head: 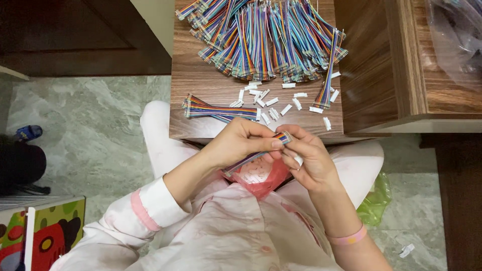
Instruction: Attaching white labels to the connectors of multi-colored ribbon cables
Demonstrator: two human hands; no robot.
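We find the rainbow ribbon cable point(253, 155) pinched near its upper end by the left hand point(241, 143), closed around it above the lap. It looks light, limp and easily kinked, so it is best gripped close to the tip. The right hand point(309, 160) closes on that tip and a small white connector point(298, 160). Beyond, loose white housings point(281, 100) and a cable heap point(266, 37) lie on the bench point(201, 80).

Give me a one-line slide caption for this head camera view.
Left hand and right hand hold a rainbow ribbon cable over a wooden table strewn with white connectors.
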